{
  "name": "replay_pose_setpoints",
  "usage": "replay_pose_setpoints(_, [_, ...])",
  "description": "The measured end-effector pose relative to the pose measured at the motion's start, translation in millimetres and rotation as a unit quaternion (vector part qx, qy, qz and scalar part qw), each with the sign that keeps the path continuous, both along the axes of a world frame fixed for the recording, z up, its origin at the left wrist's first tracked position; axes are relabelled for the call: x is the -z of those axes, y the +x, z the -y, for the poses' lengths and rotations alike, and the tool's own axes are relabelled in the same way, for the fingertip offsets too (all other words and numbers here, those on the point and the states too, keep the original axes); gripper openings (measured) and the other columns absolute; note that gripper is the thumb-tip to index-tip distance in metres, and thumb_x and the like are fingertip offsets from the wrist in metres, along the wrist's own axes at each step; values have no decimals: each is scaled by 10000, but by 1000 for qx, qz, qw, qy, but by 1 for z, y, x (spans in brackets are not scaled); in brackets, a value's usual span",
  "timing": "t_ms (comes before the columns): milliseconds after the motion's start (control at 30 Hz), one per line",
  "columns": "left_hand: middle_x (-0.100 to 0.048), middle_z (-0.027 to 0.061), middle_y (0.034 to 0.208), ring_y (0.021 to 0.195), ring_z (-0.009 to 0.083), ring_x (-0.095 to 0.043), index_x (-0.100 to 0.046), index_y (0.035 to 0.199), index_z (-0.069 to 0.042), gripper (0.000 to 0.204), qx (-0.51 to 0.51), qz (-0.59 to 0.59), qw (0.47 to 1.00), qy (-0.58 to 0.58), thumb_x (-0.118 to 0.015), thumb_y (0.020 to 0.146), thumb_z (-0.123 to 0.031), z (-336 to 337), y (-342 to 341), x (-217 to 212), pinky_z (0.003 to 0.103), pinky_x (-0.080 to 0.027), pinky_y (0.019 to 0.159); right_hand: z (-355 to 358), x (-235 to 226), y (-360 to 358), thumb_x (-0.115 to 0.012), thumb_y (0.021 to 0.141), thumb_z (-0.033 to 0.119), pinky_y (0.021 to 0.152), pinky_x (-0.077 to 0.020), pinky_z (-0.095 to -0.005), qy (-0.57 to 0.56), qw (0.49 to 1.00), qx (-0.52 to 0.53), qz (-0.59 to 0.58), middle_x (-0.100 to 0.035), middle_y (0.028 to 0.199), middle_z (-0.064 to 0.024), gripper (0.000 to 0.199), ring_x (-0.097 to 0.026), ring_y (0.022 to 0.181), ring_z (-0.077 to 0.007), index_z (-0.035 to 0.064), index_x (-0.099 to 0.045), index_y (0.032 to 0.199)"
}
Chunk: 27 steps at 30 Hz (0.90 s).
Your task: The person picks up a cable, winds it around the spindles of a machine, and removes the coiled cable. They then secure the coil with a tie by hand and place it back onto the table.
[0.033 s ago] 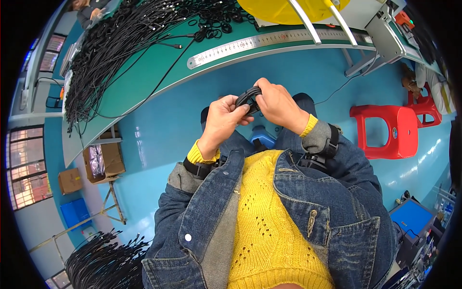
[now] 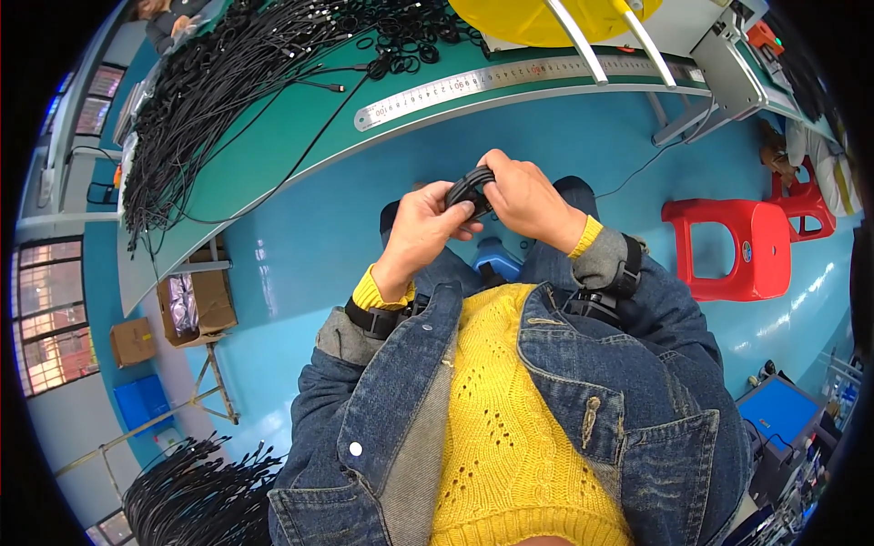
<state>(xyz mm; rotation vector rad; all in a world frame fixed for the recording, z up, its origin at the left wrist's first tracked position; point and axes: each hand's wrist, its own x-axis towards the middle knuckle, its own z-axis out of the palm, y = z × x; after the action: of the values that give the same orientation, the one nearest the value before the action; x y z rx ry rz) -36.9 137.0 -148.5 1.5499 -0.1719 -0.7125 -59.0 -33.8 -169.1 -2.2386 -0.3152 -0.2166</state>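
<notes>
Coil: a black cable coil, held in the air off the near edge of the green surface.
Left hand: the left hand pinches the coil between thumb and fingers.
Right hand: the right hand grips its opposite side, fingers curled.
Winding: turns appear gathered; fastening hidden by the fingers.
Loose stock: uncoiled cables heaped toward the surface's left edge; black rings lie beyond the steel ruler.
Cartons: open carton below the surface's near-left corner, holding silvery wrapping; smaller carton, contents not visible.
</notes>
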Motion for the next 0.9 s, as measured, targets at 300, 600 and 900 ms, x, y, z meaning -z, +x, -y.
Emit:
replay_pose_setpoints(300, [-518, 32, 737, 522, 60, -422, -511, 980, -48, 226, 150, -315, 927, -137, -587, 835, -203, -9, 5, 6, 157, -317, 417, 3, -2, 0, -548, 737, 35, 556, -450, -427, -81, 992, -92, 8, -579, 699, -180, 202, -577, 681, -378, 29, -458, 919])
replay_pose_setpoints(600, [-493, 39, 732, 519, 85, -396, -502, 957, -32, 196, 118, -353, 913, -170, -561, 785, -105, -4, 0, -2, 187, -292, 416, 10, -3, 9, -528, 754, 53, 552, -439, -395, 53, 984, -168, -22, -564, 701, -167, 161, -568, 665, -368, 31, -463, 900])
replay_pose_setpoints(900, [-606, 182, 783, 714, 301, -612, -569, 876, 0, 251, 92, 360, 919, 128, -656, 696, -151, 11, -16, 18, 379, -478, 635, -8, -7, -6, -532, 809, 197, 559, -431, -441, 140, 977, -105, -123, -550, 671, -192, 202, -548, 655, -405, 6, -481, 849])
